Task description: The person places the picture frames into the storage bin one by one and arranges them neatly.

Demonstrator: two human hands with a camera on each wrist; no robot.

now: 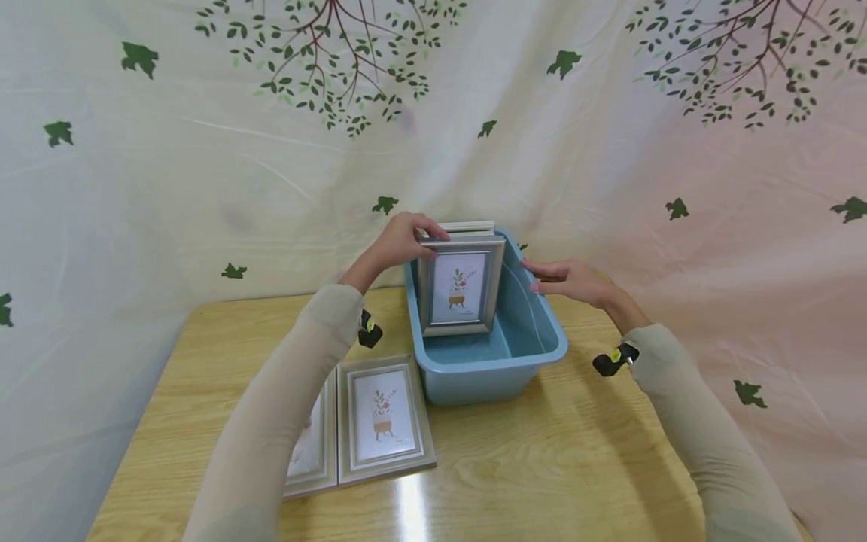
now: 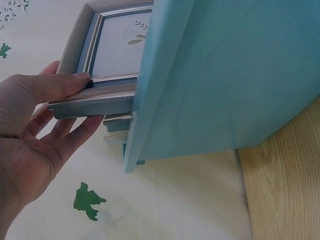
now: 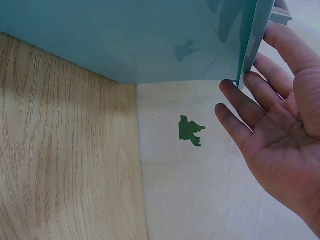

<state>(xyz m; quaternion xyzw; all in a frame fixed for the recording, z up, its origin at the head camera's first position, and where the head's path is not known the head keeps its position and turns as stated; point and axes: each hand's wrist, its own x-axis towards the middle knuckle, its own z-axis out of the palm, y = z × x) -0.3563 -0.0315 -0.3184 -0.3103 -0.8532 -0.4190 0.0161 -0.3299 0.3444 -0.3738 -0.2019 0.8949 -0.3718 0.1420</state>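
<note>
Silver picture frame [image 1: 460,290]: stands near the centre of the head view, roughly upright inside the blue tub [image 1: 491,367], print facing the person; the print shows a plant in a legged pot.
Left hand [image 1: 401,242]: grips the silver picture frame at its upper left corner, thumb on the front face, the other fingers [image 2: 82,134] curled behind it.
Right hand [image 1: 576,282]: beside the tub's right rim, right of centre, holding nothing; its fingers are apart and fairly straight, and whether they touch the rim cannot be told.
Behind it: pale frames [image 1: 467,226] show just above the silver one; their number is unclear.
Flat on the desk [image 1: 542,467]: a framed plant print [image 1: 384,418] lies face up at lower centre-left, just beside the tub; a second frame [image 1: 310,452] adjoins its left side, partly hidden by the left sleeve [image 1: 271,421].
Wrists: each carries a small black camera [image 1: 612,360].
Backdrop: pale cloth [image 1: 284,165] with printed branches along the top and green bird shapes.
</note>
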